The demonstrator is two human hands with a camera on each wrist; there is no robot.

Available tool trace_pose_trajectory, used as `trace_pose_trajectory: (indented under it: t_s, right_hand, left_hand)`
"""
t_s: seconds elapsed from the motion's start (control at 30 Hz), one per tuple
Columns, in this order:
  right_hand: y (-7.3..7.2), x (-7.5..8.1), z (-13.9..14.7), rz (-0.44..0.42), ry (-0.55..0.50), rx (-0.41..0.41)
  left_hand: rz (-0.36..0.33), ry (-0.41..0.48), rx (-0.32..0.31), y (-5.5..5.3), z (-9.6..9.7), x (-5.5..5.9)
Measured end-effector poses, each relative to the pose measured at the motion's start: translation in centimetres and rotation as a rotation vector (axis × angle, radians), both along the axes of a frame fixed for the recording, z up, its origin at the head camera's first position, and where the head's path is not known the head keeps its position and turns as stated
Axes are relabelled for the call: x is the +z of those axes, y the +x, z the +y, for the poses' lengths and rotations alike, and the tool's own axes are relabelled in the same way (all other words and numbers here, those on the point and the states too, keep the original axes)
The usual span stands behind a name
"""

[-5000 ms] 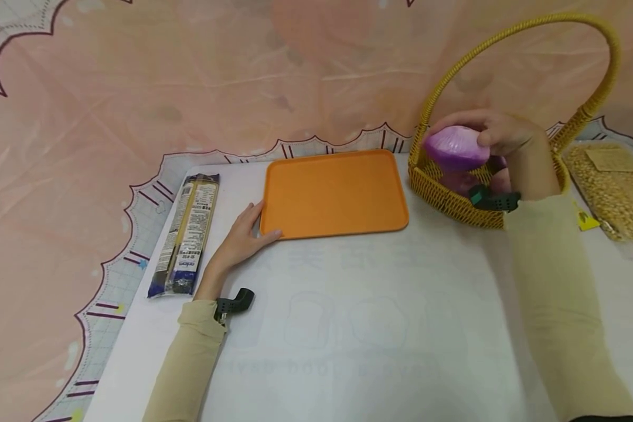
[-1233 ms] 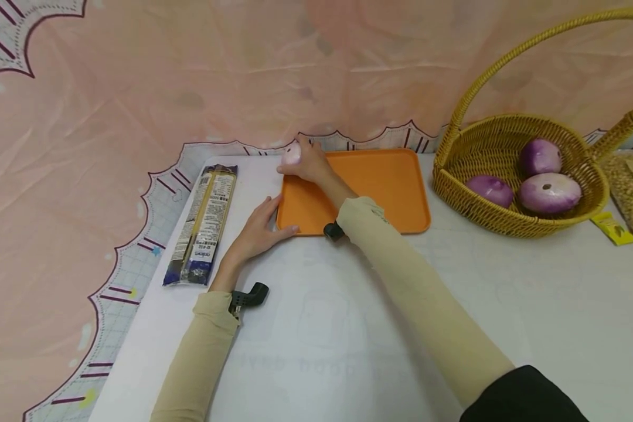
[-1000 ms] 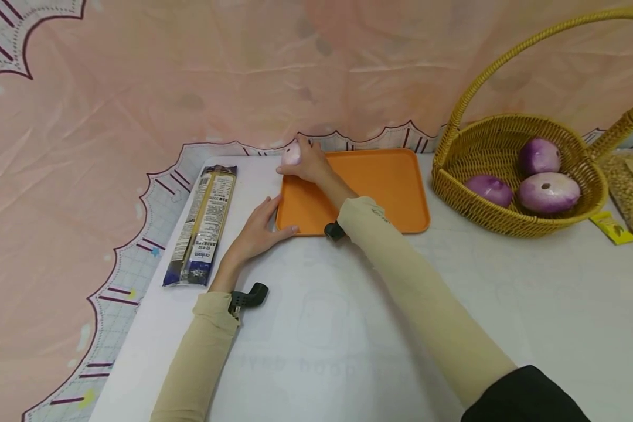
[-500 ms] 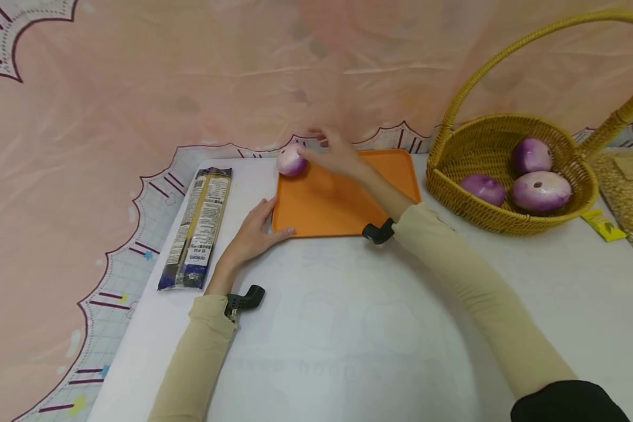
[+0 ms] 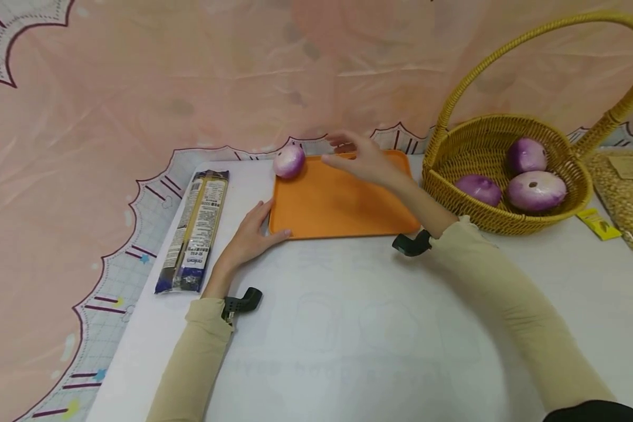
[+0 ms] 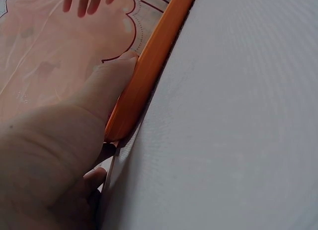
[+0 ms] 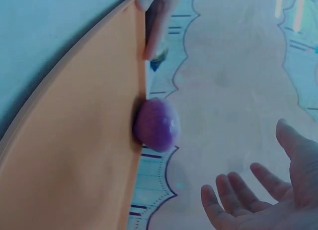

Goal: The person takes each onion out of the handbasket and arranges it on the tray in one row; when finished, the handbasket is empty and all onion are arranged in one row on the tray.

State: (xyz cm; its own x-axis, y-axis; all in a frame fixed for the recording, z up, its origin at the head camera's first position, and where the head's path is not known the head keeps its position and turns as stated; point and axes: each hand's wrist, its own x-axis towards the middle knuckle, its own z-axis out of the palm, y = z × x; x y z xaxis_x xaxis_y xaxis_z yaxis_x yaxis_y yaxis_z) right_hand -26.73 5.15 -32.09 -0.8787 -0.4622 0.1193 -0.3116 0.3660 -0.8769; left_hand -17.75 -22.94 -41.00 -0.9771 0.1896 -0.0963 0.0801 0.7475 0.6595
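In the head view a purple-and-white onion (image 5: 289, 161) rests at the far left corner of the orange tray (image 5: 343, 199). My left hand (image 5: 247, 237) holds the tray's near left corner, thumb along the front rim and fingers at the left side. The left wrist view shows that thumb on the orange rim (image 6: 149, 66). My right hand (image 5: 366, 158) hovers over the far right part of the tray, fingers spread and holding nothing. In the right wrist view the onion (image 7: 158, 124) sits at the tray's edge, apart from the right hand's loosely bent fingers (image 7: 231, 195).
A wicker basket (image 5: 469, 218) with a tall handle stands right of the tray, with three purple onions (image 5: 537, 191) inside. Beyond it lie a yellow packet (image 5: 599, 224) and a bag of yellowish kernels (image 5: 625, 193). A long noodle pack (image 5: 194, 231) lies to the left.
The right hand took an onion from the basket to the tray's far left corner, let go of it there and drew back to the right. The left hand stays at the tray's corner.
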Motion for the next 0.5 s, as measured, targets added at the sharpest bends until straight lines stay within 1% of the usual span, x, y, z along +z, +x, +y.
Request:
trace_pose_trajectory:
  t_s: [0.07, 0.23, 0.3, 0.5]
  right_hand:
    - [0.5, 0.4, 0.7, -0.007, -0.017, 0.015]
    - [1.4, 1.2, 2.4, -0.005, 0.006, 0.033]
    - [1.5, 1.4, 2.9, 0.008, 0.014, 0.028]
    - [1.4, 1.4, 3.9, 0.016, -0.022, 0.032]
  left_hand:
    - [0.003, 0.002, -0.004, 0.0, 0.0, 0.0]
    - [0.003, -0.003, -0.001, 0.0, 0.0, 0.1]
    - [0.005, -0.004, 0.001, 0.0, -0.1, 0.2]
    - [0.011, 0.006, -0.001, 0.1, 0.0, 0.1]
